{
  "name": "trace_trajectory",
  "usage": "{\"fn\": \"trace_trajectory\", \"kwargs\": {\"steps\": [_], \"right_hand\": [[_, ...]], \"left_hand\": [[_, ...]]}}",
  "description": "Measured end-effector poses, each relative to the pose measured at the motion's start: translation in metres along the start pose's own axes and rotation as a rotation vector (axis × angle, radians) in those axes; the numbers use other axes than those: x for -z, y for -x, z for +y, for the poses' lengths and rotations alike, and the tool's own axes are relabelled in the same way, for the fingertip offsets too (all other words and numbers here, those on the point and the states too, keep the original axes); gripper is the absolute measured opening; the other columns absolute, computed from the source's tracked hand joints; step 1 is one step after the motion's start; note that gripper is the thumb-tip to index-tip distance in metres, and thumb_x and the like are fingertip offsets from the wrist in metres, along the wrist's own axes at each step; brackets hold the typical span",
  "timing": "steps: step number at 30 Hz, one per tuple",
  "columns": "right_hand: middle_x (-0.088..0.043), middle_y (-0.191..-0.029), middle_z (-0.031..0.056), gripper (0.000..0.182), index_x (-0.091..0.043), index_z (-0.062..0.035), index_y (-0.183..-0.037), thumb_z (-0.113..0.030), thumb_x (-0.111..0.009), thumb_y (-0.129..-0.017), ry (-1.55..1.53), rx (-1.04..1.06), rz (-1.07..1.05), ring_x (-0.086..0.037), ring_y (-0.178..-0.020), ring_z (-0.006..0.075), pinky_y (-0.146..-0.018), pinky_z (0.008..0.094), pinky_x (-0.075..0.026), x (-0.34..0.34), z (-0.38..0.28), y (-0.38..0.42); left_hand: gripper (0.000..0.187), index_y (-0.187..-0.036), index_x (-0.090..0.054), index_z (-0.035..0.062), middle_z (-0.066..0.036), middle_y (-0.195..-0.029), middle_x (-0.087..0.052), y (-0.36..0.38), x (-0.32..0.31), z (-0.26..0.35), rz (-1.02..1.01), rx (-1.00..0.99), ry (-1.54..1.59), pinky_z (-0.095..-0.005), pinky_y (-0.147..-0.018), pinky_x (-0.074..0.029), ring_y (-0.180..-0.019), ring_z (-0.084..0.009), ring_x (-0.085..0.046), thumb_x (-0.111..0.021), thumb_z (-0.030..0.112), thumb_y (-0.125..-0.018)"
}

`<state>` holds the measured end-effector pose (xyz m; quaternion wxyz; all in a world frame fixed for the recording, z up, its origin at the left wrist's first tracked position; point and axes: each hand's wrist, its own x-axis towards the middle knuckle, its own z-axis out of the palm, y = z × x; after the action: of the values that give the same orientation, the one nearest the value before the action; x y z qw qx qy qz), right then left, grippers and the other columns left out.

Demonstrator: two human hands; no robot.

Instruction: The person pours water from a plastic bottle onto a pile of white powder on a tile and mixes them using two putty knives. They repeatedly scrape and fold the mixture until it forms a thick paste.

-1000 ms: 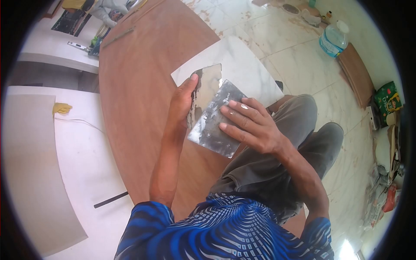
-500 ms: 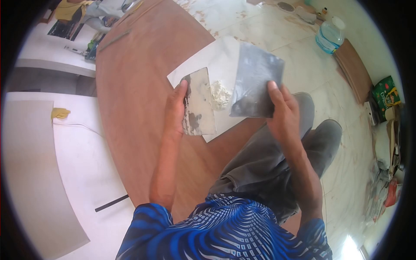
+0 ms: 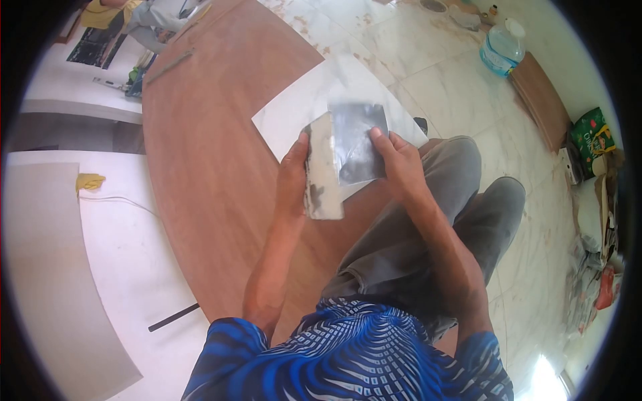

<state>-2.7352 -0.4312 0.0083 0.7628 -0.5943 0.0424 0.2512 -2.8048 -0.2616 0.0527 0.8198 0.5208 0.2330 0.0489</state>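
Note:
My left hand (image 3: 293,172) is closed on the left edge of a worn, cream-coloured flat block (image 3: 322,167) with dark patches. My right hand (image 3: 399,160) grips a shiny dark grey flat plate (image 3: 361,144) by its right side, thumb on top. The two pieces meet or nearly meet side by side, the block's right edge along the plate's left edge. Beneath them lies a white square tile (image 3: 301,100). Any white paste on the tile is hidden by the held pieces.
A reddish-brown board (image 3: 214,134) spans the middle under the tile. A clear water jug (image 3: 500,50) and brown panels (image 3: 538,100) stand at the upper right. A green bag (image 3: 593,142) is at the right wall. Part of another person (image 3: 150,23) shows at upper left.
My hands have come together. The plate has moved left and the block slightly right, closing the gap between them. The white paste seen between them is now covered.

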Motion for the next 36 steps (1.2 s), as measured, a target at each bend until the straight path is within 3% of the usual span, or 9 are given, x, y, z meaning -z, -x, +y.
{"fn": "trace_trajectory", "kwargs": {"steps": [4, 7, 13, 17, 20, 24, 27, 30, 36], "right_hand": [[-0.066, -0.091, 0.0015, 0.033, -0.064, -0.0002, -0.109, -0.032, -0.060, -0.100, -0.071, -0.104, -0.042, -0.062, -0.077, 0.0088, -0.069, 0.0264, -0.052, 0.013, 0.007, -0.006], [-0.066, -0.101, 0.0046, 0.033, -0.061, 0.0004, -0.118, -0.027, -0.060, -0.100, -0.206, 0.084, -0.020, -0.064, -0.089, 0.0123, -0.078, 0.0298, -0.053, 0.009, 0.007, -0.008], [-0.065, -0.111, 0.0072, 0.037, -0.054, 0.0015, -0.129, -0.017, -0.062, -0.098, -0.479, 0.055, -0.118, -0.063, -0.101, 0.0174, -0.089, 0.0325, -0.051, -0.002, -0.053, 0.042], [-0.065, -0.113, 0.0109, 0.032, -0.059, -0.0017, -0.125, -0.009, -0.064, -0.094, 0.227, 0.551, 0.038, -0.062, -0.103, 0.0271, -0.093, 0.0400, -0.050, -0.011, -0.068, 0.067], [-0.064, -0.112, 0.0130, 0.038, -0.063, -0.0025, -0.121, -0.008, -0.070, -0.084, 0.499, 1.260, -0.208, -0.062, -0.102, 0.0297, -0.092, 0.0412, -0.050, -0.013, -0.073, 0.063], [-0.062, -0.116, 0.0153, 0.041, -0.065, -0.0037, -0.117, -0.011, -0.068, -0.077, 0.779, 1.539, -0.270, -0.061, -0.105, 0.0315, -0.092, 0.0445, -0.051, -0.020, -0.069, 0.064], [-0.061, -0.118, 0.0157, 0.042, -0.065, -0.0042, -0.118, -0.010, -0.067, -0.077, 0.816, 1.536, -0.318, -0.060, -0.107, 0.0312, -0.094, 0.0464, -0.051, -0.021, -0.064, 0.063], [-0.060, -0.119, 0.0155, 0.043, -0.064, -0.0043, -0.119, -0.010, -0.066, -0.077, 0.869, 1.536, -0.349, -0.060, -0.109, 0.0304, -0.096, 0.0467, -0.051, -0.019, -0.060, 0.062], [-0.061, -0.119, 0.0178, 0.041, -0.063, 0.0002, -0.117, 0.004, -0.067, -0.077, 1.106, 1.378, -0.221, -0.062, -0.107, 0.0330, -0.094, 0.0449, -0.052, 0.026, -0.048, 0.043]], "left_hand": [[0.051, -0.127, -0.058, -0.0037, -0.010, -0.113, -0.066, 0.004, -0.003, 0.024, 0.009, -0.081, -0.049, -0.0273, -0.080, -0.054, -0.095, -0.0136, -0.066, -0.048, 0.041, -0.104], [0.051, -0.127, -0.057, -0.0056, -0.011, -0.114, -0.066, 0.002, 0.003, 0.036, 0.033, -0.096, -0.091, -0.0288, -0.081, -0.056, -0.096, -0.0151, -0.066, -0.048, 0.039, -0.105], [0.050, -0.125, -0.057, -0.0056, -0.012, -0.114, -0.067, -0.006, 0.015, 0.025, 0.110, -0.058, 0.030, -0.0297, -0.083, -0.056, -0.096, -0.0172, -0.068, -0.050, 0.039, -0.103], [0.049, -0.127, -0.056, -0.0043, -0.013, -0.115, -0.066, -0.012, 0.022, 0.018, 0.067, -0.005, 0.101, -0.0316, -0.085, -0.056, -0.100, -0.0179, -0.067, -0.049, 0.039, -0.104], [0.050, -0.128, -0.055, -0.0040, -0.015, -0.114, -0.066, -0.010, 0.014, 0.018, -0.074, 0.136, 0.317, -0.0329, -0.084, -0.057, -0.100, -0.0190, -0.067, -0.045, 0.039, -0.105], [0.056, -0.135, -0.049, 0.0004, -0.016, -0.115, -0.064, 0.008, -0.016, 0.039, -0.226, 0.333, 0.448, -0.0365, -0.091, -0.055, -0.103, -0.0237, -0.066, -0.029, 0.044, -0.107], [0.057, -0.135, -0.049, 0.0021, -0.016, -0.114, -0.063, 0.016, -0.028, 0.049, -0.306, 0.415, 0.531, -0.0384, -0.092, -0.054, -0.105, -0.0258, -0.065, -0.024, 0.045, -0.108], [0.060, -0.132, -0.052, 0.0063, -0.011, -0.108, -0.065, 0.002, -0.015, 0.033, -0.205, 0.316, 0.401, -0.0345, -0.085, -0.058, -0.096, -0.0205, -0.067, -0.040, 0.056, -0.101], [0.045, -0.127, -0.057, -0.0029, -0.010, -0.110, -0.068, -0.013, 0.019, 0.023, -0.009, 0.033, 0.148, -0.0290, -0.078, -0.057, -0.092, -0.0135, -0.068, -0.049, 0.035, -0.104]]}}
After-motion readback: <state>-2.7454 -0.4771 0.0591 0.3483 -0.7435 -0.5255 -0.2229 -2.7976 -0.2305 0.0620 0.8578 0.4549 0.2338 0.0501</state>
